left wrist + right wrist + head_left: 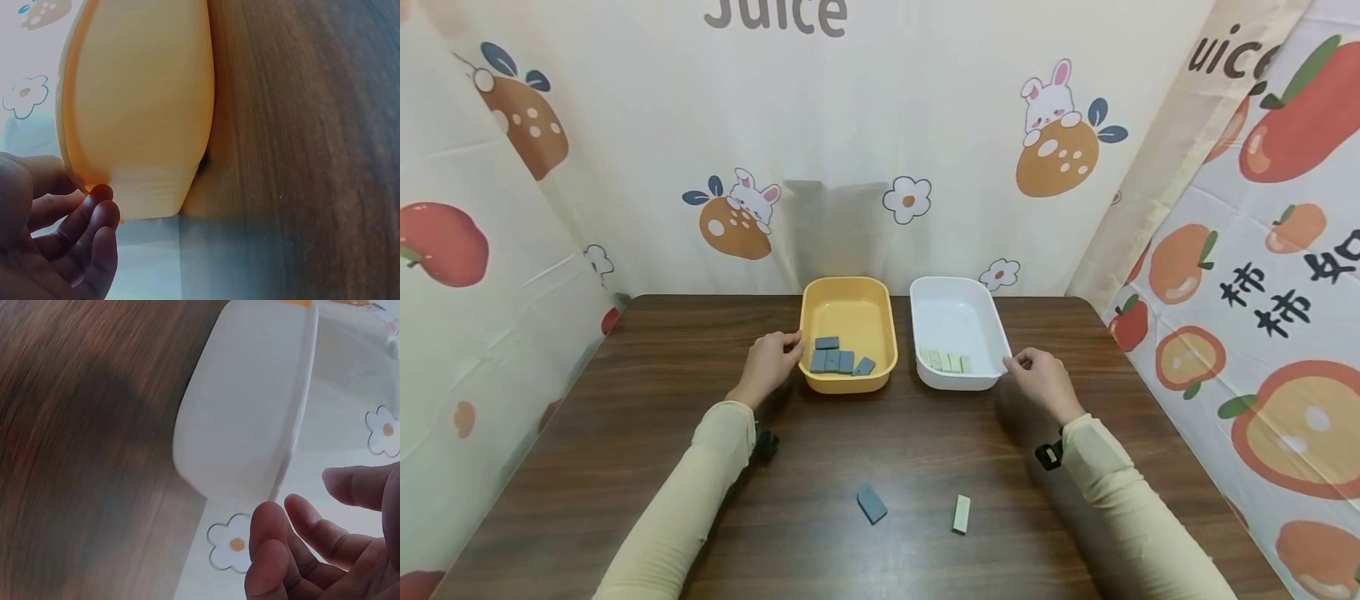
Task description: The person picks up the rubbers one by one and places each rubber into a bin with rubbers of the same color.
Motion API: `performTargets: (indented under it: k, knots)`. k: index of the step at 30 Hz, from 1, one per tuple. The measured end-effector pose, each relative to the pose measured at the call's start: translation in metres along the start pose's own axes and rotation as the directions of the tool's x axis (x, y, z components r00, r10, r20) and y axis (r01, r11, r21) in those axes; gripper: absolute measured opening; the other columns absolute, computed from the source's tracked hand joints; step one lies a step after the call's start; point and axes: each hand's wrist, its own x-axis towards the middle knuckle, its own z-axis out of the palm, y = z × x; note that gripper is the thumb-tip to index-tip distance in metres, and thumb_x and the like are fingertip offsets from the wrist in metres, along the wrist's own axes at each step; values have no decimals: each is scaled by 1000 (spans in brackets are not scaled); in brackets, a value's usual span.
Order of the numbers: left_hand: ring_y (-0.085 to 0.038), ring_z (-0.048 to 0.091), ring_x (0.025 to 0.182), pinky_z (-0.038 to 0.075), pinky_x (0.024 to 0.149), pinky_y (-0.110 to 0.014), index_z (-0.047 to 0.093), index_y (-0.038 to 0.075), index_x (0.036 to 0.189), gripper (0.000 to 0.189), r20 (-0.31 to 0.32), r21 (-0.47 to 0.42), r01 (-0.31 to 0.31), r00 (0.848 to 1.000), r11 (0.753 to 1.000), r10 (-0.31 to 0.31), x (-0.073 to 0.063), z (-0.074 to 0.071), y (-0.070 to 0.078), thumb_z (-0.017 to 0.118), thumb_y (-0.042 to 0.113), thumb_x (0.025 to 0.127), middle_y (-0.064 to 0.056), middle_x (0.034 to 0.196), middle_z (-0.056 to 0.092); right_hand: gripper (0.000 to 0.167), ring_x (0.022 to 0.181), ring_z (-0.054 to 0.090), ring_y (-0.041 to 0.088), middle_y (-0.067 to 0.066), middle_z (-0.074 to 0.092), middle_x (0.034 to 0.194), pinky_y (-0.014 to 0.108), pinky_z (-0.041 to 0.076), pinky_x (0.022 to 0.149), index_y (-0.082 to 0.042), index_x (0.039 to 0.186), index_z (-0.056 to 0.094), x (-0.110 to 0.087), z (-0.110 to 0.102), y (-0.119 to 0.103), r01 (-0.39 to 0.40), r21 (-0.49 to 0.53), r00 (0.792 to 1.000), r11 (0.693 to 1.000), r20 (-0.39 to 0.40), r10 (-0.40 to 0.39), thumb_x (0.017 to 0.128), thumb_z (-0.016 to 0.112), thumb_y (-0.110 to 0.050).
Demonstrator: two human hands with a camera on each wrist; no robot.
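At the left rim of a yellow plastic bin (850, 308), my left hand (772, 364) pinches the edge between thumb and fingers; the left wrist view shows that hand (69, 237) at the bin's corner. Several flat blue-grey blocks (832, 361) lie in the bin's near end. My right hand (1041, 379) is at the right rim of a white plastic bin (955, 308), which holds several pale green blocks (945, 361). In the right wrist view, the thumb stands apart from the loosely bent fingers (269, 525), whose tips are right by the rim.
On the brown wooden table (917, 433), one blue-grey block (872, 504) and one pale green block (961, 514) lie in front of the bins. A printed curtain (865, 125) hangs behind the table, with more printed cloth at both sides.
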Motion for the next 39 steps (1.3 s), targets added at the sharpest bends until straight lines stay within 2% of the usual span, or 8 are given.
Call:
performTargets:
  k: [7,14,21,28,32,39]
  knots:
    - [-35,63,111,52,87,-47,60,2,131,39,-5,0,-7,1000,1000,7,-1,-1,1,57,20,97,-20,128,63,31,72,56,21,14,68,85,30,41,63,1,98,67,-8,1,-15,69,13,998,998,-7,-69,96,57,-27]
    - [-37,62,111,51,89,-49,59,1,131,38,4,3,-15,1000,1000,15,-1,0,-2,56,19,97,-23,126,63,27,69,54,20,11,65,80,30,41,62,1,100,67,-14,6,-23,102,5,993,995,50,-103,95,59,-25]
    - [-36,60,116,51,92,-49,59,3,133,39,17,-14,11,1000,1000,-11,-1,-1,-2,57,20,97,-20,130,62,19,73,59,17,9,70,83,31,47,66,-4,92,69,-25,23,-29,180,7,976,984,120,-180,92,65,-22]
    - [-36,61,114,51,90,-48,57,3,134,40,24,-12,14,1000,1000,-14,-1,-1,-1,56,20,98,-22,130,61,14,73,58,15,4,69,81,31,47,67,-8,87,68,-35,34,-34,188,35,968,981,165,-192,90,68,-22]
    - [-36,61,114,51,91,-49,58,3,133,39,18,-8,9,1000,1000,-8,0,-1,-1,56,20,98,-22,129,62,14,71,58,12,1,68,78,29,47,65,-9,85,68,-40,39,-36,207,25,953,978,222,-207,89,69,-22]
    - [-37,60,116,51,92,-49,58,2,133,39,22,-12,8,1000,1000,-8,0,-1,-1,56,20,98,-22,130,62,12,65,56,10,-1,66,73,28,46,60,-11,82,67,-53,46,-44,227,14,913,974,346,-218,86,72,-21]
